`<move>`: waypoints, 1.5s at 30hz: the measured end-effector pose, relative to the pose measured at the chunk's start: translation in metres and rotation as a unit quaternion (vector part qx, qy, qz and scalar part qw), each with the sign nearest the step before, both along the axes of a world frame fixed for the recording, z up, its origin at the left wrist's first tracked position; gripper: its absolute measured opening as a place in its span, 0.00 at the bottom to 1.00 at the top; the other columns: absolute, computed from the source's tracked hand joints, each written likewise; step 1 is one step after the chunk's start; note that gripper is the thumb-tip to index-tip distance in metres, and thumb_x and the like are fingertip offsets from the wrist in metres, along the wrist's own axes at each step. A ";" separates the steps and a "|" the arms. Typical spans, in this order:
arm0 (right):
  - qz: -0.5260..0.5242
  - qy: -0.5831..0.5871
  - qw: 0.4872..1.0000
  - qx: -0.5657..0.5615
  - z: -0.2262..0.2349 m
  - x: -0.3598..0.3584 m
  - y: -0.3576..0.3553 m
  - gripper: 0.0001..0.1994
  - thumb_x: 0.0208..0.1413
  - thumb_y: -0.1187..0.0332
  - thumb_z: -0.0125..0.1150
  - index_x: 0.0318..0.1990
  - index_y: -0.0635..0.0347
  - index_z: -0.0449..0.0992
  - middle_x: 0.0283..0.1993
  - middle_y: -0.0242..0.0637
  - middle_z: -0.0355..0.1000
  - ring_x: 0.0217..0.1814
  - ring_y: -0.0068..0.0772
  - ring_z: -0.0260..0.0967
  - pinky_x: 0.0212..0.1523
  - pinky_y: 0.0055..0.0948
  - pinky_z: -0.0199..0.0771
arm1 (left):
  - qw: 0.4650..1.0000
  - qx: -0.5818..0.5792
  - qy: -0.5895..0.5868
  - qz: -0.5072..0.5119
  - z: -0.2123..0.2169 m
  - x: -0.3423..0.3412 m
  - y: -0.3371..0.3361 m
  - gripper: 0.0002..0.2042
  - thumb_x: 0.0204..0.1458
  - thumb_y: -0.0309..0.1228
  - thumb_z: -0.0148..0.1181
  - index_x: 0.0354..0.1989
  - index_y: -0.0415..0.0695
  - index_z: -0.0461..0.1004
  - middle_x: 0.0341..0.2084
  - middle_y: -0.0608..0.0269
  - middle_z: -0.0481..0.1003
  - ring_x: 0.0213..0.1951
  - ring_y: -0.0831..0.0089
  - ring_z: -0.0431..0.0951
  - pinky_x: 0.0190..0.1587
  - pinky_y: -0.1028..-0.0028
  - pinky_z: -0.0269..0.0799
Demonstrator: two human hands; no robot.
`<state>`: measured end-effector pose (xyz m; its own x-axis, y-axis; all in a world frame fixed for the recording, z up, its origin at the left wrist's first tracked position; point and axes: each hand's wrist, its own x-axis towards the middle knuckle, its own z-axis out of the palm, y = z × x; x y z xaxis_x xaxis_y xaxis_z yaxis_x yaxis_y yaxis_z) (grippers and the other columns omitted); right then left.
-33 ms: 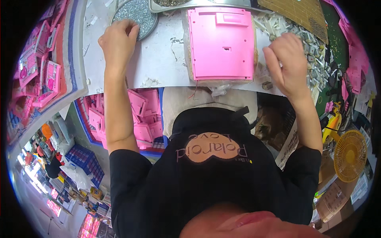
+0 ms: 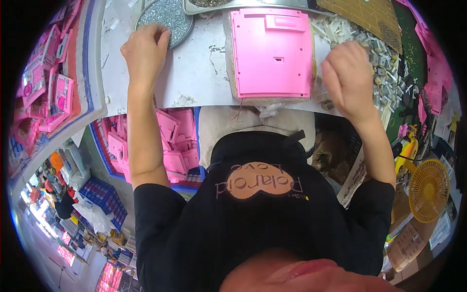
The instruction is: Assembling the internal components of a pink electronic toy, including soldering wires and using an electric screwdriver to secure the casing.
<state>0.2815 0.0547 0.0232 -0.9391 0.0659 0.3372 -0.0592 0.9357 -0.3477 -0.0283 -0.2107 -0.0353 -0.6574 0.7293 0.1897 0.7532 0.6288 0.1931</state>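
A pink plastic casing (image 2: 272,61) lies flat on a plastic-wrapped pad in front of me, with a raised block near its far edge. My left hand (image 2: 147,51) is at the near edge of a round dish (image 2: 191,30) heaped with small silvery metal pieces (image 2: 170,13); thumb and fingers are pinched together, and anything between them is too small to make out. To the right of the casing, my right hand (image 2: 349,80) hovers by a pile of small white and grey parts (image 2: 386,73). Its fingers are curled in, hiding whatever they may hold.
A metal tray (image 2: 194,9) stands at the far edge. Cardboard (image 2: 362,14) lies at the far right. Pink casings fill a crate (image 2: 104,155) below the table's left side; more pink parts (image 2: 61,97) sit farther left. A yellow fan (image 2: 428,191) stands at right.
My right hand has shifted very slightly, its thumb lying closer in to the fingers. The left hand and the pink casing stay where they were.
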 end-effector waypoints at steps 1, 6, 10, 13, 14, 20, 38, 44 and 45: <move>0.000 -0.017 1.000 0.007 0.000 -0.002 -0.008 0.08 0.51 0.71 0.66 0.36 0.59 0.74 0.39 0.39 0.72 0.44 0.45 0.68 0.48 0.43 0.67 | 1.000 0.012 -0.014 -0.004 -0.003 0.001 -0.002 0.09 0.57 0.38 0.62 0.36 0.46 0.82 0.33 0.57 0.80 0.41 0.57 0.79 0.48 0.55 0.67; 0.036 -0.007 0.999 -0.003 -0.009 -0.007 -0.020 0.09 0.46 0.72 0.68 0.35 0.57 0.76 0.41 0.35 0.73 0.45 0.44 0.68 0.50 0.44 0.68 | 0.990 0.138 0.031 0.020 -0.009 -0.012 -0.010 0.11 0.61 0.36 0.56 0.38 0.43 0.81 0.34 0.55 0.80 0.41 0.52 0.79 0.46 0.55 0.68; 0.056 -0.014 0.998 0.004 -0.007 -0.008 -0.021 0.10 0.43 0.74 0.69 0.34 0.57 0.77 0.39 0.33 0.73 0.45 0.43 0.68 0.53 0.42 0.69 | 0.989 0.144 0.030 0.022 -0.010 -0.008 -0.002 0.14 0.62 0.37 0.53 0.32 0.38 0.78 0.29 0.50 0.78 0.36 0.50 0.79 0.42 0.54 0.68; 0.049 -0.031 0.998 0.013 0.004 -0.012 -0.025 0.09 0.42 0.75 0.68 0.33 0.57 0.77 0.36 0.33 0.73 0.45 0.43 0.69 0.55 0.42 0.70 | 0.986 0.157 -0.036 0.029 0.005 0.009 0.006 0.17 0.62 0.39 0.56 0.26 0.38 0.75 0.23 0.50 0.75 0.28 0.53 0.76 0.34 0.58 0.67; 0.045 -0.038 0.998 0.015 0.006 -0.013 -0.027 0.08 0.42 0.75 0.68 0.32 0.57 0.78 0.36 0.33 0.73 0.45 0.43 0.69 0.56 0.42 0.70 | 0.984 0.161 -0.063 0.036 0.011 0.015 0.006 0.18 0.61 0.39 0.58 0.24 0.37 0.74 0.21 0.50 0.74 0.25 0.54 0.75 0.32 0.59 0.67; 0.053 -0.062 0.993 0.083 0.018 -0.017 -0.035 0.10 0.40 0.76 0.71 0.32 0.60 0.79 0.35 0.34 0.72 0.42 0.42 0.68 0.49 0.42 0.70 | 0.971 0.218 -0.094 -0.033 0.025 0.042 0.000 0.17 0.56 0.35 0.67 0.20 0.38 0.71 0.16 0.58 0.69 0.19 0.64 0.68 0.25 0.66 0.62; -0.080 -0.042 0.996 0.021 -0.008 0.036 -0.058 0.24 0.40 0.70 0.75 0.50 0.49 0.84 0.55 0.38 0.74 0.58 0.49 0.64 0.61 0.45 0.64 | 0.936 0.273 -0.182 -0.130 0.021 0.117 -0.016 0.10 0.48 0.26 0.71 0.27 0.43 0.72 0.24 0.64 0.74 0.27 0.65 0.73 0.35 0.68 0.66; -0.099 0.025 0.993 -0.058 -0.029 0.080 -0.069 0.15 0.38 0.74 0.75 0.38 0.57 0.81 0.44 0.37 0.77 0.50 0.48 0.67 0.50 0.41 0.69 | 0.919 0.267 -0.201 -0.210 0.027 0.139 0.000 0.10 0.47 0.25 0.71 0.26 0.44 0.72 0.24 0.65 0.74 0.29 0.65 0.74 0.36 0.70 0.66; -0.110 0.027 0.992 -0.063 -0.027 0.080 -0.066 0.14 0.39 0.75 0.75 0.37 0.58 0.80 0.43 0.37 0.77 0.48 0.47 0.68 0.49 0.40 0.69 | 0.918 0.262 -0.204 -0.218 0.028 0.142 0.002 0.10 0.47 0.23 0.71 0.26 0.43 0.72 0.25 0.64 0.75 0.29 0.67 0.74 0.36 0.71 0.67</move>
<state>0.3612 -0.0116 -0.0043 -0.8782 0.3122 0.3624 0.1198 0.8771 -0.4652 0.1138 -0.2090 -0.0070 -0.4195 0.8187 0.3921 0.7082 0.0250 0.7055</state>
